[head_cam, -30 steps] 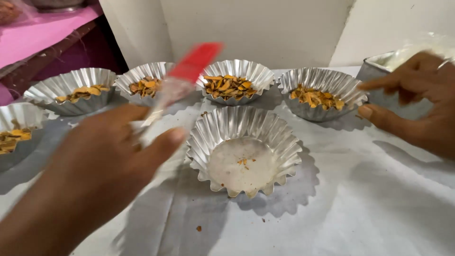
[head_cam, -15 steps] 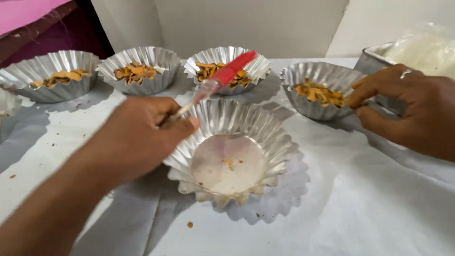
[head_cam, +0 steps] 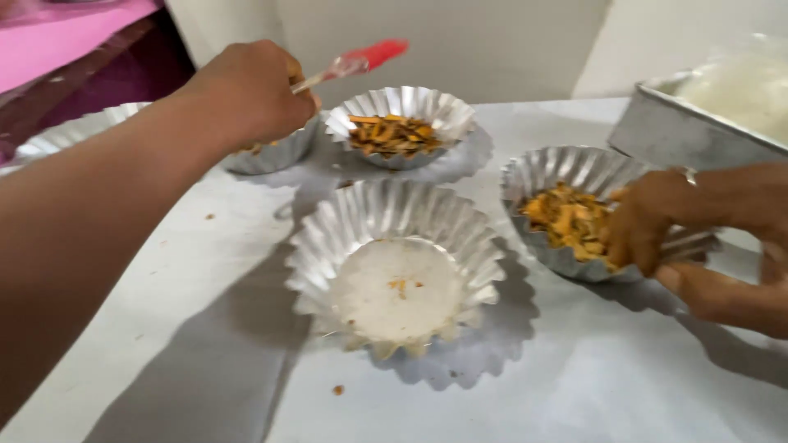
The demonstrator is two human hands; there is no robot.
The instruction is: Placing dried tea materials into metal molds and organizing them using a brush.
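My left hand point(head_cam: 246, 94) is shut on a brush with a red silicone head point(head_cam: 373, 56), held above the far fluted tins. A fluted metal tin point(head_cam: 394, 267) sits in the middle, empty but for a few orange crumbs on its greased bottom. My right hand point(head_cam: 706, 238) grips the near rim of another fluted tin point(head_cam: 554, 176) on the right, which holds chopped orange bits. A third filled tin point(head_cam: 402, 123) stands at the back, and one more point(head_cam: 271, 152) is partly hidden under my left hand.
A rectangular metal pan point(head_cam: 698, 123) with pale contents stands at the far right. Another fluted tin point(head_cam: 66, 135) lies at the far left edge. White paper point(head_cam: 574, 385) covers the table. A pink surface point(head_cam: 49, 49) is at the back left.
My left hand lifted the brush out of the middle tin and moved back and left. My right hand shifted onto the right tin's rim. The view came closer.
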